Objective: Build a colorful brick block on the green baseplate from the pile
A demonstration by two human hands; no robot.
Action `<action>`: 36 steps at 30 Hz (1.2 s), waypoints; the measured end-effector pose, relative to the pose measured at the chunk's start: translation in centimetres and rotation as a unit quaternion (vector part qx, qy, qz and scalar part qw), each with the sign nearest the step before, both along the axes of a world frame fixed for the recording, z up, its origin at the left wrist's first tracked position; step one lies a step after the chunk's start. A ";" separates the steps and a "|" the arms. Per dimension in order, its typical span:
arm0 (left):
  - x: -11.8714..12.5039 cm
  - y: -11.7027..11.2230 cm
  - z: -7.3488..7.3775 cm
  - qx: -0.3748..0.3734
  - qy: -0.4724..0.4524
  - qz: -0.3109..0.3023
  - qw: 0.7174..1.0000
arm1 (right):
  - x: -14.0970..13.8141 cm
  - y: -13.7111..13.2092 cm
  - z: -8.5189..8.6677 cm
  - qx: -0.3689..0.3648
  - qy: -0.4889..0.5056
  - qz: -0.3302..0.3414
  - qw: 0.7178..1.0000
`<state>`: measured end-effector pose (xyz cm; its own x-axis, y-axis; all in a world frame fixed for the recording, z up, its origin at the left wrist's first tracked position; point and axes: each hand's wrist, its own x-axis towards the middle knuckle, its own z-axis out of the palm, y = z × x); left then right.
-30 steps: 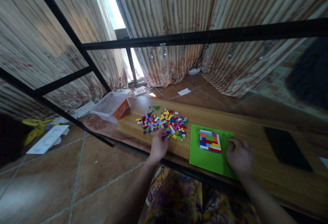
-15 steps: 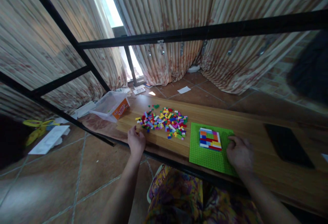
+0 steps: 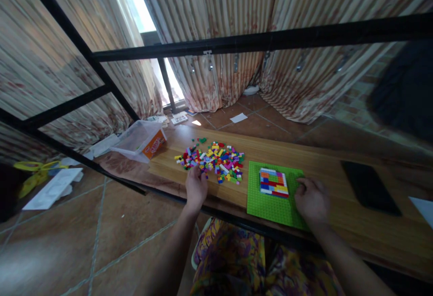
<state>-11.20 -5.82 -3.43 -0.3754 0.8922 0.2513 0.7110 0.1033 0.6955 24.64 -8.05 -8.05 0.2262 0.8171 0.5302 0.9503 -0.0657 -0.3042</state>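
At the near edge of a loose pile of toy bricks (image 3: 219,160) is my left hand (image 3: 196,190), its fingers drawn together. A small blue brick (image 3: 206,176) shows at those fingertips. My right hand (image 3: 313,200) is over the right edge of a green baseplate (image 3: 262,210), with fingers curled and thumb close to the forefinger; whatever they may hold is hidden. On the baseplate, just left of that hand, sits a flat block of joined bricks (image 3: 273,182) in white, blue, red, orange and yellow, partly open in its middle.
A clear plastic box (image 3: 130,145) with an orange label stands at the table's left end. A dark flat slab (image 3: 370,187) lies right of the baseplate. White paper (image 3: 422,208) is at the far right. A black metal rail (image 3: 237,45) crosses behind the wooden table (image 3: 270,149).
My left hand has moved right, from beside the pile to its near edge, where a blue brick now shows at the fingers. My right hand stays by the baseplate. The view has shifted slightly.
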 end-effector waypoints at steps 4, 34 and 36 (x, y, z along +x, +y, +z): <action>-1.8 1.2 0.8 0.019 0.075 0.006 0.997 | 0.1 0.1 -0.3 0.001 0.006 0.001 1.000; -3.7 3.0 0.7 0.012 0.110 -0.072 0.991 | -0.6 0.0 0.5 -0.003 0.038 -0.015 0.999; -3.8 2.9 0.9 0.000 0.119 -0.065 0.991 | -0.6 -0.1 0.4 -0.003 0.038 -0.015 0.999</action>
<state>-14.96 -2.93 -2.57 -0.1884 0.9286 0.3196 0.8618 0.0003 0.5073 24.02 -8.10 -7.62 0.2903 0.8129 0.5049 0.9218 -0.0960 -0.3755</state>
